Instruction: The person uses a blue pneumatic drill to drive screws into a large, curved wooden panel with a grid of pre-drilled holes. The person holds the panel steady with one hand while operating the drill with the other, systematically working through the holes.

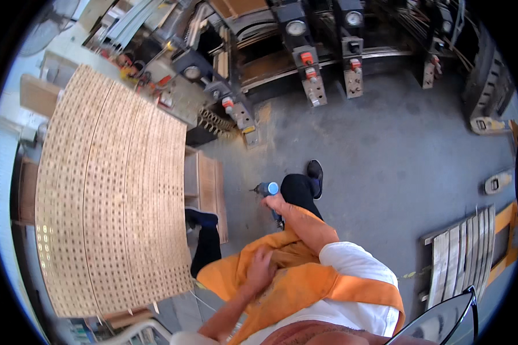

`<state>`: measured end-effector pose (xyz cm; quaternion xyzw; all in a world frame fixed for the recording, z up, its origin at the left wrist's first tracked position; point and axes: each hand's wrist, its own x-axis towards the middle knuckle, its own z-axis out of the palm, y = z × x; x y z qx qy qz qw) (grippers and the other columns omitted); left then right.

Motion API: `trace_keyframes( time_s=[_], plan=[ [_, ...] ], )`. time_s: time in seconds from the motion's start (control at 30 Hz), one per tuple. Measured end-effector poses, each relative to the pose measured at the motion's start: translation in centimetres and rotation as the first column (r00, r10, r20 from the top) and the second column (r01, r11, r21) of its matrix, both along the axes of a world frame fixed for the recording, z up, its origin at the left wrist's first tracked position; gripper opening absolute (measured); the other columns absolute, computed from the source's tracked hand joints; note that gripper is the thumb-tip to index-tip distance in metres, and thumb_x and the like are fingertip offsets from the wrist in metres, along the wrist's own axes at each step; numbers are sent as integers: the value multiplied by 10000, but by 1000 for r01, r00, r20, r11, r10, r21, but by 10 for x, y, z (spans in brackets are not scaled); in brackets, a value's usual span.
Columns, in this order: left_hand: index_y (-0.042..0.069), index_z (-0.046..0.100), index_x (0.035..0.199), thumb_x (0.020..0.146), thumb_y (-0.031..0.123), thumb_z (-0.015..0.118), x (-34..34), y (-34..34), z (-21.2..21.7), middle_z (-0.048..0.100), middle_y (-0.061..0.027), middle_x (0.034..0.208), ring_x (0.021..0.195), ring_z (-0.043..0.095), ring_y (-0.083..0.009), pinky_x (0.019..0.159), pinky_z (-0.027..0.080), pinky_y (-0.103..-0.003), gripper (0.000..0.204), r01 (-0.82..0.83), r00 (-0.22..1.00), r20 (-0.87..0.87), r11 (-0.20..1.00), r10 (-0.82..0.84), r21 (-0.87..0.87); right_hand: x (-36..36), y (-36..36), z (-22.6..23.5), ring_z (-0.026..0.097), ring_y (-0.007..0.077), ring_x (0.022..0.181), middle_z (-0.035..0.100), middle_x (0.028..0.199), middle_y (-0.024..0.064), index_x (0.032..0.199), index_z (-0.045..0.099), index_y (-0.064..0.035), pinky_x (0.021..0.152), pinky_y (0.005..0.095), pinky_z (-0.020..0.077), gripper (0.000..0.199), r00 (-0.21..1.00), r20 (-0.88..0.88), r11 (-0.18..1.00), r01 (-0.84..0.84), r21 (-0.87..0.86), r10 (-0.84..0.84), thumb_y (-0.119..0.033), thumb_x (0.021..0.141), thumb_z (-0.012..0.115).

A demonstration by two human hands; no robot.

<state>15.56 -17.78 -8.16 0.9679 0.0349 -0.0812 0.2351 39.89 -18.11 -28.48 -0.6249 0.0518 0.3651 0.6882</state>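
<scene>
My right hand (pixel 276 203) is wrapped round the grip of a blue power drill (pixel 269 188), whose dark bit points left. The drill is held over the floor beside my right knee. My left hand (pixel 262 269) lies at my lap against an orange apron (pixel 305 282). Its fingertips go into a fold or pocket of the cloth, so what they hold, if anything, is hidden. To my left stands a large stack of pale wooden boards (pixel 121 195), its face covered with rows of small dark holes or marks. The drill bit is apart from the boards.
A wooden stand (pixel 213 198) shows beside the board stack, near my left foot. Ahead, machine arms with gauges (pixel 296 29) and red switches stick out over the grey floor (pixel 374 132). A coiled hose (pixel 214 122) hangs ahead left. A slatted pallet (pixel 463 250) lies at right.
</scene>
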Motion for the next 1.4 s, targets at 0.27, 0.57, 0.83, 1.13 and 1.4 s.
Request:
trace_keyframes(
  time_s=[0.27,0.57,0.83,1.13,1.4],
  plan=[
    [47,622,988,812,60,611,36,-28,111,617,-144,976,831,610,-319,743,497,-415,177,-35,996,81,996,42,-76,38,-41,-14,557,193,555,591,667,69,743,625,-33,485,330,430,21,999,18,998,45,38,-46,-50,734,633],
    [-2,589,1081,930,236,446,-35,-27,15,619,-213,1090,1014,576,-392,882,447,-454,315,-203,944,-303,952,128,-231,26,-55,20,560,191,558,594,688,79,806,611,-3,486,316,445,56,998,-56,998,6,69,-2,-47,780,636],
    [52,550,1254,936,299,464,3,-15,-58,552,-177,1282,1177,511,-355,1001,392,-411,412,54,948,-298,981,-109,-188,23,-57,25,552,202,535,588,665,82,791,612,0,466,321,430,78,997,-72,999,18,30,-16,-62,780,656],
    [131,562,1275,962,388,447,20,-23,0,534,-81,1339,1142,565,-259,944,458,-375,421,-439,730,-663,858,167,-268,25,-69,17,526,224,485,559,607,80,660,565,-15,446,350,394,100,997,-51,997,52,57,-49,-49,700,649],
    [2,582,1064,956,216,432,11,-53,54,632,-206,1048,966,580,-409,834,466,-409,283,23,925,-362,971,-111,-239,31,-76,17,514,210,487,550,604,84,631,556,-6,458,341,389,125,993,-99,997,70,27,-67,-46,732,618]
  ],
)
